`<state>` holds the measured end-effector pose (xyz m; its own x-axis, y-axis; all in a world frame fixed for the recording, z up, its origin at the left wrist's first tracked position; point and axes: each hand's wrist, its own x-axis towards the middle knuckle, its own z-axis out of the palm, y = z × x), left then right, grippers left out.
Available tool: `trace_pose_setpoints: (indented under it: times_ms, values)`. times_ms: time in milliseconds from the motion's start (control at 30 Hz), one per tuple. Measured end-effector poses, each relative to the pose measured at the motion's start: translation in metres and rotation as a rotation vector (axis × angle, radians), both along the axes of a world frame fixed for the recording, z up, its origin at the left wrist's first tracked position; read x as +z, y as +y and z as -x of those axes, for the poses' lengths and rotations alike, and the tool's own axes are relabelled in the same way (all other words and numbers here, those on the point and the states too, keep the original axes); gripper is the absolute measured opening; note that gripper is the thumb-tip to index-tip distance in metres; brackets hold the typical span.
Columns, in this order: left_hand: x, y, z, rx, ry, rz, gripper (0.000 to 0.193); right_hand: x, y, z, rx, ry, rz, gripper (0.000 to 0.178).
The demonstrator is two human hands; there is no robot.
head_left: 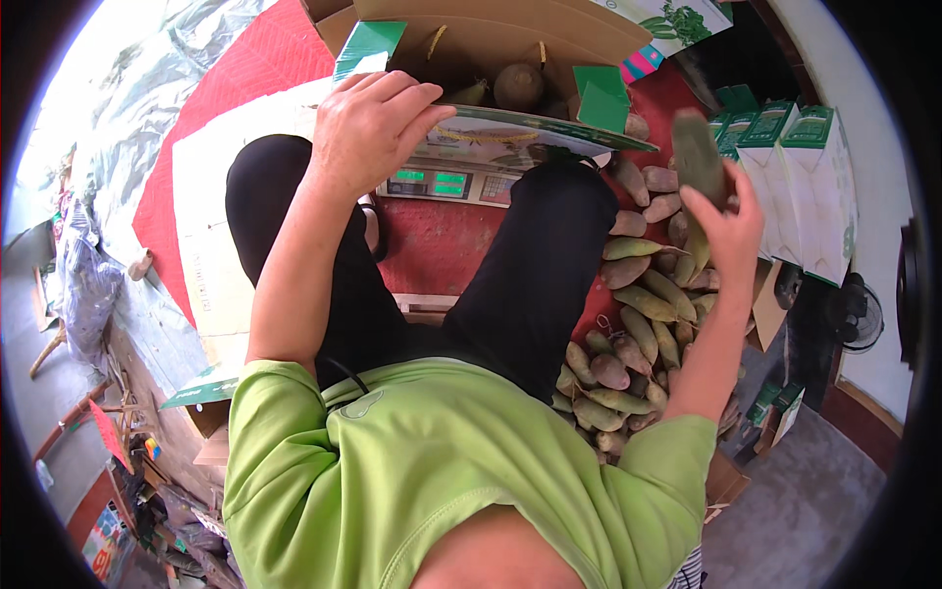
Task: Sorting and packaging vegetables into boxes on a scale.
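My left hand (373,133) grips the top left edge of an open cardboard gift box (471,145) with green corner flaps, its fingers curled over the rim. Inside the box lie a large round-ended radish (518,86) and other produce in shadow. Off to the right, my right hand (731,218) holds a long green radish (695,152) upright, slightly blurred, above a heap of green and pinkish-brown radishes (636,339). Between my knees, below the box, a scale (446,185) shows lit green displays.
Upright white-and-green cartons (807,162) stand at the right, with a small black fan (856,312) close by. A red mat (437,250) covers the floor under the box. Flattened cardboard (221,245) lies left of my leg, and plastic sheeting (147,98) spreads at the far left.
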<state>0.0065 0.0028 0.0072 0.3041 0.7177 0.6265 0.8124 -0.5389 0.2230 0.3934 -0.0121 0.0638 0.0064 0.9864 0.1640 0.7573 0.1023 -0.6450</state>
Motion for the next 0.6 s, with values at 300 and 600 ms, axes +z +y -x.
trace_pose_setpoints:
  times_ms: [300, 600]
  values:
    - [0.006, 0.001, 0.004, -0.02, -0.038, -0.002, 0.018, 0.034, 0.087, 0.174, 0.353, -0.595, -0.269, 0.043]
    - [0.004, 0.001, 0.012, 0.022, -0.073, 0.037, 0.017, 0.007, 0.099, 0.17, 0.226, -0.249, -0.011, 0.046]
